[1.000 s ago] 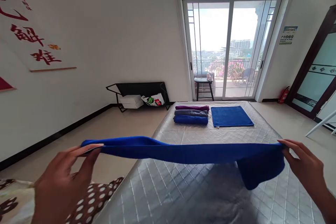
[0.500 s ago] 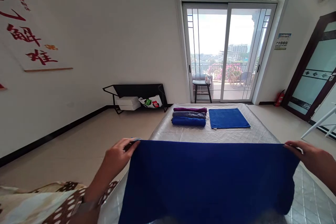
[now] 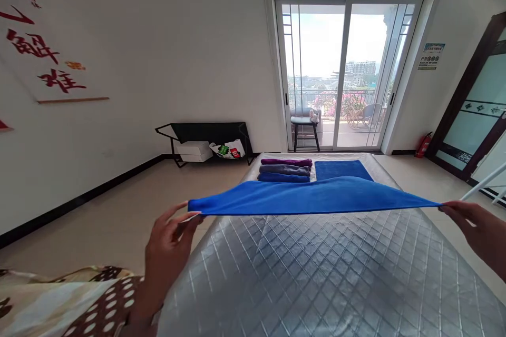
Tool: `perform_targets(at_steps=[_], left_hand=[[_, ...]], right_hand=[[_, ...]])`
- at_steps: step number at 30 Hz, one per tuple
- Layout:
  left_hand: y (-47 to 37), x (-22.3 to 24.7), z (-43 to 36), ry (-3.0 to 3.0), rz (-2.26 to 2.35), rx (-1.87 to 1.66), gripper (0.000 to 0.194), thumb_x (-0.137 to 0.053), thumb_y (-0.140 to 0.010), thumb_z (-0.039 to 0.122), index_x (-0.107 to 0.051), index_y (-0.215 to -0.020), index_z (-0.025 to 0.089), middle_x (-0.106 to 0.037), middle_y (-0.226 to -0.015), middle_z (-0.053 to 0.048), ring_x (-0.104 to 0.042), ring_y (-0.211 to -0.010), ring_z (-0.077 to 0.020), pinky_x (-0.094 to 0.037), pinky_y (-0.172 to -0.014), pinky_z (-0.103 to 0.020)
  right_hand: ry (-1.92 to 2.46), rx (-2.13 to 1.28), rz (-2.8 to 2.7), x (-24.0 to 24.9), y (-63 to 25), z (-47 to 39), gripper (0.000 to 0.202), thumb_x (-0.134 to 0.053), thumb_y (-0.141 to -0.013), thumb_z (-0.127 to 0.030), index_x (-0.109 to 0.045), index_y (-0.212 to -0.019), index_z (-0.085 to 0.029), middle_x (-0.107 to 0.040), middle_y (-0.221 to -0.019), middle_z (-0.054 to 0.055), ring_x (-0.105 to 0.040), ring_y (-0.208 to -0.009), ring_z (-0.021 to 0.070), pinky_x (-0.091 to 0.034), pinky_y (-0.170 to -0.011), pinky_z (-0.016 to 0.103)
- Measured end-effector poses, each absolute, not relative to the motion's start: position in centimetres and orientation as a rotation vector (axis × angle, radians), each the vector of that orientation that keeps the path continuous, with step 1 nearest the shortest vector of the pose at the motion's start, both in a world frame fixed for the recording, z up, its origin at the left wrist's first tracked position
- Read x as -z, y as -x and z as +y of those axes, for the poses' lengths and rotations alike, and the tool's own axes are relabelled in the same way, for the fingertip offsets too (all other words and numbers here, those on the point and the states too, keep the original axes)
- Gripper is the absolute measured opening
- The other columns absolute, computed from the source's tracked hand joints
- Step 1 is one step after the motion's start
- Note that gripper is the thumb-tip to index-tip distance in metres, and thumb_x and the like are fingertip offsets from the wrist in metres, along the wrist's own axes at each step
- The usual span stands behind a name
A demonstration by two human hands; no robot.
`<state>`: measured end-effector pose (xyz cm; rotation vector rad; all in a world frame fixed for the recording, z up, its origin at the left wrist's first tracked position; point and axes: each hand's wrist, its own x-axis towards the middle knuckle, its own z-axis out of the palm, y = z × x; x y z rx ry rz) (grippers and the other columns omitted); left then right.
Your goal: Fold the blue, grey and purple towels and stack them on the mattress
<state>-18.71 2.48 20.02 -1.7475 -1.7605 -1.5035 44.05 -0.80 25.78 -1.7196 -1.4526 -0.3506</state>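
A blue towel [image 3: 308, 199] is stretched wide in the air above the bed, its near edge taut and its far part billowing away from me. My left hand [image 3: 168, 247] pinches its left corner between thumb and fingers. The right corner is pinched by my right hand [image 3: 480, 229], partly cut off at the frame's edge. Behind the raised towel, rolled or folded towels lie in a row: purple [image 3: 286, 162], grey [image 3: 283, 170] and blue [image 3: 283, 177]. To their right another blue towel [image 3: 343, 169] lies flat, its near part hidden.
Under everything is a bed with a silver quilted cover [image 3: 316, 274]. A brown dotted blanket [image 3: 98, 300] lies at lower left. A black rack [image 3: 209, 131] with white boxes [image 3: 193, 151] stands by the wall. Beyond are sliding glass doors [image 3: 343, 73] and a fire extinguisher [image 3: 424, 145].
The blue towel hung down in front of me; now it has swung up and forward, nearly level, uncovering the bed cover. Both hands still grip its corners.
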Motion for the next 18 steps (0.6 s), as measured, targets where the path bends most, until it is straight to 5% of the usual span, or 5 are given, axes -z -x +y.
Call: perform_targets(at_steps=[4, 9, 18], left_hand=[[19.4, -10.7, -0.6, 1.924, -1.854, 1.290, 0.041, -0.044, -0.090, 0.061, -0.071, -0.089, 0.030, -0.063, -0.129, -0.006, -0.063, -0.116, -0.0311, -0.060, -0.088, -0.046], [20.2, -2.1, -2.8, 2.214, -1.960, 0.992, 0.039, -0.043, -0.089, 0.052, -0.074, -0.089, 0.030, -0.074, -0.113, -0.004, -0.071, -0.103, -0.0269, -0.061, -0.088, -0.041], [20.9, -1.3, -5.9, 2.252, -2.027, 0.836, 0.029, -0.050, -0.082, 0.042, -0.076, -0.094, 0.036, -0.078, -0.104, 0.004, -0.074, -0.095, -0.0248, -0.061, -0.088, -0.035]], right_hand=[[1.704, 0.043, -1.599, -17.1, -44.4, -3.2, 0.062, -0.048, -0.071, -0.088, -0.071, -0.076, -0.031, -0.076, -0.074, 0.002, -0.072, -0.060, 0.0230, -0.059, -0.055, 0.033], [1.721, -0.177, -1.716, -9.9, -43.3, -4.7, 0.048, -0.051, -0.079, -0.074, -0.069, -0.063, -0.033, -0.076, -0.071, 0.002, -0.073, -0.063, 0.0271, -0.065, -0.065, 0.040], [1.782, -0.251, -1.785, -8.2, -45.2, -7.6, 0.043, -0.054, -0.079, -0.072, -0.076, -0.072, -0.035, -0.079, -0.085, 0.001, -0.075, -0.076, 0.0264, -0.065, -0.072, 0.038]])
